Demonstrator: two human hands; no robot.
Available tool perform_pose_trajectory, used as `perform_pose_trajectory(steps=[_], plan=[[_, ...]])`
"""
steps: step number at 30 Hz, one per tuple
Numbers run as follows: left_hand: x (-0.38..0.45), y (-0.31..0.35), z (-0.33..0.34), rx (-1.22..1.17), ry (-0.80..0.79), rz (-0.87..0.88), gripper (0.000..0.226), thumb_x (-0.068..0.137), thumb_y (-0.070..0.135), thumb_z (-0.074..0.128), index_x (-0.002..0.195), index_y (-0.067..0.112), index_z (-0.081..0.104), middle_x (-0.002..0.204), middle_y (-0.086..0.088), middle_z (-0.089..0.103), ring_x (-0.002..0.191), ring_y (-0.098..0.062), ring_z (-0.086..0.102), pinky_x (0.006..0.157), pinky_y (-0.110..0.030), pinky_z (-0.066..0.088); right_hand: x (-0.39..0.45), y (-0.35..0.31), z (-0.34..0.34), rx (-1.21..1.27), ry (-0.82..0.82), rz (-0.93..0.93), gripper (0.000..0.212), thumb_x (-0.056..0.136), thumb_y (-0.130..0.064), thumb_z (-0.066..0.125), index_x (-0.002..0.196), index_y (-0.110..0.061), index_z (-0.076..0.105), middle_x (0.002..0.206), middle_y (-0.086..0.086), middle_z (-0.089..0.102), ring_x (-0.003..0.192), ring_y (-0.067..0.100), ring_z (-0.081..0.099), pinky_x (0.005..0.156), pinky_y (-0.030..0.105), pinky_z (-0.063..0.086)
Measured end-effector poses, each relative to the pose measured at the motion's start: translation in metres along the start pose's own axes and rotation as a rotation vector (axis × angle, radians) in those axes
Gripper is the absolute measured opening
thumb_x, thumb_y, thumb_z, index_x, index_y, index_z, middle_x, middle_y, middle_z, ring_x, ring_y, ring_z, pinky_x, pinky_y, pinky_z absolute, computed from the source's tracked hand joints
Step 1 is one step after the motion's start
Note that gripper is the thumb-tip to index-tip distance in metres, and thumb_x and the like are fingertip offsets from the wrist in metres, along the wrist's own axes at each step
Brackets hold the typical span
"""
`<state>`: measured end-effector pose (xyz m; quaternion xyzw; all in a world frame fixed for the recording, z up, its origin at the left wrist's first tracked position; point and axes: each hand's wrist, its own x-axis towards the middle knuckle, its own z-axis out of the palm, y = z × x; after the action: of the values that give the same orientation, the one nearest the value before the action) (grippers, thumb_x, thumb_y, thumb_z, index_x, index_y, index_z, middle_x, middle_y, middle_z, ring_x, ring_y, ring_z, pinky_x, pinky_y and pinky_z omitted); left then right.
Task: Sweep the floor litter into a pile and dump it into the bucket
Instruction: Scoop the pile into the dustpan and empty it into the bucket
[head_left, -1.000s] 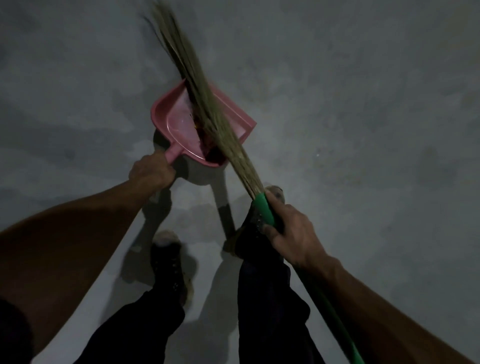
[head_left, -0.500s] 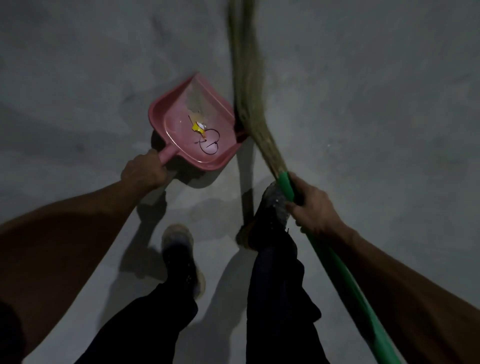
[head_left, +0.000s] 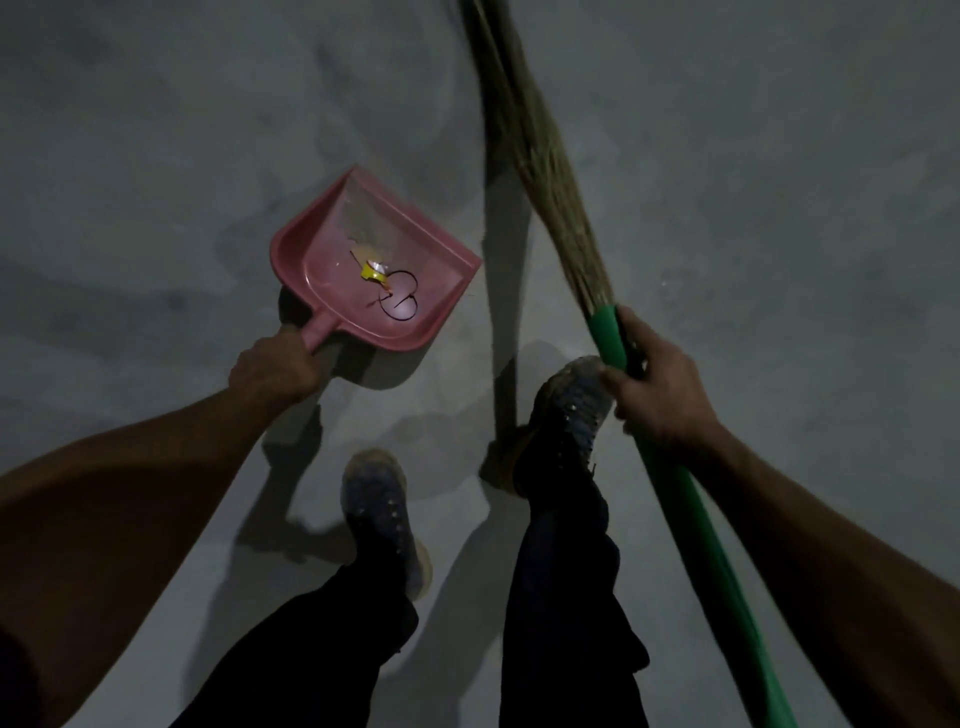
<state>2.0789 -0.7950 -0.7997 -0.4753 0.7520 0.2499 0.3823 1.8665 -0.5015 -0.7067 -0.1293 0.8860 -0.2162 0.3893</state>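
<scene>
Holding: both hands busy, one tool each, person standing over a grey concrete floor (head_left: 753, 218)
Left hand: left hand (head_left: 275, 371) wrapped round the short handle of the pink dustpan (head_left: 332, 270), knuckles up, arm reaching in from lower left
Dustpan: lifted off the floor by the look of its shadow directly under and behind it; open lip points up-right, back wall toward the hand; tilt hard to judge
Litter: litter (head_left: 387, 288) sits in the pan near the middle, a small yellow-and-white scrap plus dark thin loops like wire or bands; a pale dusty smear lies further up toward the lip
Right hand: right hand (head_left: 662, 389) clenched round the green handle of the broom (head_left: 550, 171), gripping right at the top end where the bristles begin, thumb side toward the bristles
Broom: straw bristle bundle runs up and slightly left to the top edge of view, right of the dustpan and apart from it; green shaft runs down-right past the forearm and out the bottom edge; bristle tips out of frame, so contact with the floor cannot be told
Feet: dark speckled shoes (head_left: 382, 512), dark trousers; right foot is forward, its toe just beside the right hand in view
Lighting: dim, hard shadows of arms, pan and broom on the floor
Bucket: not seen
</scene>
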Motion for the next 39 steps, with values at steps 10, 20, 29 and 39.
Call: perform_pose_trajectory(steps=[10, 20, 29, 39], plan=[[0.004, -0.007, 0.001, -0.019, 0.029, -0.055, 0.03, 0.096, 0.018, 0.054, 0.122, 0.005, 0.046, 0.081, -0.009, 0.049, 0.065, -0.021, 0.048, 0.065, -0.036, 0.04, -0.033, -0.023, 0.076, -0.248, -0.339, -0.141, 0.07, 0.092, -0.02, 0.059, 0.153, -0.027, 0.025, 0.134, 0.015, 0.055, 0.107, 0.026, 0.059, 0.09, 0.034, 0.05], [-0.048, -0.034, 0.002, -0.177, 0.082, -0.115, 0.039, 0.1, 0.02, 0.048, 0.133, 0.001, 0.039, 0.121, -0.025, 0.055, 0.106, -0.041, 0.057, 0.085, -0.043, 0.045, -0.112, -0.029, 0.052, -0.027, -0.11, -0.1, 0.072, 0.094, -0.031, 0.056, 0.156, -0.026, 0.019, 0.15, 0.002, 0.043, 0.127, 0.027, 0.051, 0.103, 0.038, 0.044], [-0.226, -0.095, -0.056, -0.315, 0.207, -0.093, 0.035, 0.1, 0.021, 0.043, 0.13, 0.001, 0.043, 0.118, -0.027, 0.054, 0.103, -0.043, 0.057, 0.089, -0.048, 0.047, -0.211, -0.114, -0.039, 0.15, -0.107, 0.036, 0.046, 0.1, -0.016, 0.048, 0.144, -0.022, 0.035, 0.095, 0.004, 0.059, 0.073, 0.019, 0.06, 0.052, 0.028, 0.052], [-0.45, -0.146, -0.042, -0.404, 0.413, -0.045, 0.024, 0.098, 0.02, 0.043, 0.114, 0.002, 0.046, 0.109, -0.027, 0.054, 0.095, -0.043, 0.057, 0.082, -0.049, 0.047, -0.364, -0.136, -0.095, 0.057, -0.104, -0.146, 0.055, 0.096, -0.028, 0.059, 0.143, -0.015, 0.035, 0.095, 0.01, 0.06, 0.067, 0.023, 0.063, 0.047, 0.028, 0.053]])
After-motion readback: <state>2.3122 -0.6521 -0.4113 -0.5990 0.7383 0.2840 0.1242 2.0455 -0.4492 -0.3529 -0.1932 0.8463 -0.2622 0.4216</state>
